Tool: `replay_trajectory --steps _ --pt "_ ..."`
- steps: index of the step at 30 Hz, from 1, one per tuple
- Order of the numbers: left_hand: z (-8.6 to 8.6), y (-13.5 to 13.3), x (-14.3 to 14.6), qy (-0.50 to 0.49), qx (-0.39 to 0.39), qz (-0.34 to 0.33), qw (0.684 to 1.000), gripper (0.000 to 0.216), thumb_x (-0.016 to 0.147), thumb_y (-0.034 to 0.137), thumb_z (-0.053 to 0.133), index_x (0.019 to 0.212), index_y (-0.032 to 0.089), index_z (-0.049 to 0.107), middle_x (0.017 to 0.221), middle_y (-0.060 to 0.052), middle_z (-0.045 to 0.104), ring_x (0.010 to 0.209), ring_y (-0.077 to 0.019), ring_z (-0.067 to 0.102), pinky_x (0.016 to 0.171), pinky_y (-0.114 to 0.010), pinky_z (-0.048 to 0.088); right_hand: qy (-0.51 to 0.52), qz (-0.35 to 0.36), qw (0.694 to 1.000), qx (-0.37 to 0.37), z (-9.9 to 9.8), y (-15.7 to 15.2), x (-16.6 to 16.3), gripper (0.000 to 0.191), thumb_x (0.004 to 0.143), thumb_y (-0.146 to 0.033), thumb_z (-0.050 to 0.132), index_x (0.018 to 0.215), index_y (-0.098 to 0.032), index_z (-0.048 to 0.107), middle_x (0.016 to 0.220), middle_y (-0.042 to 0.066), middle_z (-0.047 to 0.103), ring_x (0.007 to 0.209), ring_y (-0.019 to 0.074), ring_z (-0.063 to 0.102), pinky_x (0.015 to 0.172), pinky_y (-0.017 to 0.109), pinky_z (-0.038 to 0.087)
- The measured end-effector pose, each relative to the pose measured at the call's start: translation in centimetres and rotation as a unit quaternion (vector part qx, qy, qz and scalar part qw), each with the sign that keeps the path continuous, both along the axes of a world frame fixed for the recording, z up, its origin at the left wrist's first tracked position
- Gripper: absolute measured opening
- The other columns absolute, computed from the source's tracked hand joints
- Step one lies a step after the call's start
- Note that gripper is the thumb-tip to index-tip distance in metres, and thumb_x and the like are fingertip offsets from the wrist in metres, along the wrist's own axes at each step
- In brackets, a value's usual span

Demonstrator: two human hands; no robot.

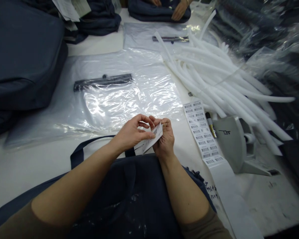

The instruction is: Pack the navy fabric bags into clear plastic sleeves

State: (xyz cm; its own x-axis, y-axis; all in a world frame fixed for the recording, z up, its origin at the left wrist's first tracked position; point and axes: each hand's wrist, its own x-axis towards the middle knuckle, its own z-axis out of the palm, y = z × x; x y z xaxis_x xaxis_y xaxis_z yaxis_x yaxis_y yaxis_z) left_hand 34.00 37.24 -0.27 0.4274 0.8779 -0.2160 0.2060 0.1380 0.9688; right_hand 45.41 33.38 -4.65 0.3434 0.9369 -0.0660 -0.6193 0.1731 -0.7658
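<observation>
Between my two hands is a small white hang tag (153, 137) with print on it and a thin dark string at its lower left. My left hand (134, 131) pinches the tag from the left, thumb on its face. On the other side, my right hand (165, 137) is closed round the tag's right edge, its fingertips near those of the left. A dark blue bag (142, 186) lies below my forearms at the table's near edge, with a strap loop (77, 152) at its far side. Part of the bag is hidden by my arms.
Clear plastic bags (109, 103) with black strips lie beyond my hands. At right are a sheet of barcode labels (201, 132), a marker (210, 125), a grey tape dispenser (231, 142) and white foam tubes (214, 76). Dark bags (22, 56) stand left; another person's hand (179, 10) rests on one at the back.
</observation>
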Motion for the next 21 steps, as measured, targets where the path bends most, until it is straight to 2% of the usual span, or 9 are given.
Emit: replay_trajectory --steps 5,7,9,10,12,14,16,19,21 --pt "-0.2 -0.9 -2.0 0.030 -0.054 -0.039 0.997 0.034 0.070 0.040 0.073 0.094 0.017 0.066 0.084 -0.004 0.068 0.077 -0.0196 0.063 0.071 -0.030 0.050 -0.041 -0.106 0.988 -0.106 -1.4 0.5 -0.2 0.038 0.070 -0.046 0.071 0.085 -0.027 0.041 0.071 -0.007 0.050 0.064 0.0111 0.054 0.067 0.026 0.048" --pt "-0.6 -0.6 -2.8 0.039 -0.047 -0.025 0.998 0.031 0.067 0.035 0.075 0.091 0.017 0.067 0.083 -0.003 0.069 0.076 -0.0197 0.065 0.072 -0.029 0.050 -0.093 -0.094 0.985 -0.114 -1.2 0.3 0.3 0.032 0.076 -0.044 0.066 0.091 -0.027 0.043 0.076 -0.005 0.055 0.067 0.0124 0.056 0.065 0.027 0.049" --pt "-1.0 0.0 -3.4 0.015 -0.068 0.034 0.997 0.029 0.066 0.033 0.076 0.087 0.016 0.067 0.081 -0.004 0.070 0.076 -0.0194 0.065 0.073 -0.029 0.050 -0.219 -0.090 0.970 -0.064 -0.7 -0.2 1.5 0.025 0.083 -0.039 0.059 0.103 -0.028 0.048 0.100 0.002 0.062 0.087 0.0166 0.061 0.077 0.033 0.052" --pt "-1.1 0.3 -3.6 -0.008 -0.098 0.059 0.993 0.032 0.063 0.033 0.079 0.087 0.015 0.066 0.080 -0.004 0.070 0.075 -0.0191 0.065 0.072 -0.029 0.050 -0.311 -0.089 0.946 -0.019 -0.4 -0.5 2.2 0.025 0.085 -0.035 0.058 0.108 -0.029 0.051 0.114 0.005 0.061 0.103 0.0196 0.059 0.088 0.039 0.050" --pt "-0.9 0.8 -3.9 -0.047 -0.162 0.082 0.982 0.041 0.056 0.032 0.084 0.086 0.013 0.064 0.075 -0.004 0.069 0.066 -0.0168 0.063 0.062 -0.026 0.048 -0.501 -0.057 0.858 0.097 -0.1 -0.7 3.6 0.025 0.084 -0.024 0.059 0.107 -0.033 0.058 0.131 0.002 0.056 0.127 0.0239 0.046 0.107 0.049 0.037" --pt "-0.6 1.0 -4.2 -0.065 -0.199 0.067 0.976 0.044 0.053 0.033 0.085 0.085 0.013 0.063 0.069 -0.003 0.066 0.058 -0.0143 0.059 0.055 -0.024 0.044 -0.632 0.044 0.745 0.211 0.0 -0.3 4.5 0.029 0.082 -0.017 0.061 0.102 -0.038 0.064 0.129 -0.003 0.059 0.132 0.0249 0.041 0.113 0.054 0.027" --pt "-0.2 1.1 -4.8 -0.055 -0.197 0.024 0.979 0.042 0.061 0.040 0.081 0.090 0.014 0.064 0.072 -0.004 0.066 0.062 -0.0162 0.061 0.058 -0.026 0.046 -0.676 0.148 0.659 0.297 -0.1 0.7 4.8 0.035 0.084 -0.015 0.058 0.105 -0.042 0.064 0.124 -0.006 0.064 0.127 0.0231 0.048 0.111 0.054 0.030" --pt "-0.4 1.7 -7.2 0.071 -0.038 -0.021 0.997 0.047 0.071 0.048 0.070 0.108 0.018 0.065 0.102 -0.010 0.068 0.091 -0.0249 0.063 0.079 -0.034 0.049 -0.676 0.222 0.607 0.353 -0.1 2.3 4.5 0.037 0.088 -0.015 0.054 0.114 -0.040 0.061 0.119 -0.004 0.067 0.119 0.0217 0.056 0.104 0.052 0.041" --pt "-1.3 2.4 -9.5 0.209 0.114 -0.037 0.971 0.061 0.062 0.047 0.077 0.116 0.022 0.063 0.116 -0.011 0.064 0.107 -0.0314 0.057 0.089 -0.037 0.045 -0.675 0.240 0.602 0.354 -0.2 2.8 4.4 0.035 0.089 -0.016 0.051 0.114 -0.037 0.062 0.116 -0.001 0.068 0.114 0.0218 0.058 0.099 0.050 0.046"
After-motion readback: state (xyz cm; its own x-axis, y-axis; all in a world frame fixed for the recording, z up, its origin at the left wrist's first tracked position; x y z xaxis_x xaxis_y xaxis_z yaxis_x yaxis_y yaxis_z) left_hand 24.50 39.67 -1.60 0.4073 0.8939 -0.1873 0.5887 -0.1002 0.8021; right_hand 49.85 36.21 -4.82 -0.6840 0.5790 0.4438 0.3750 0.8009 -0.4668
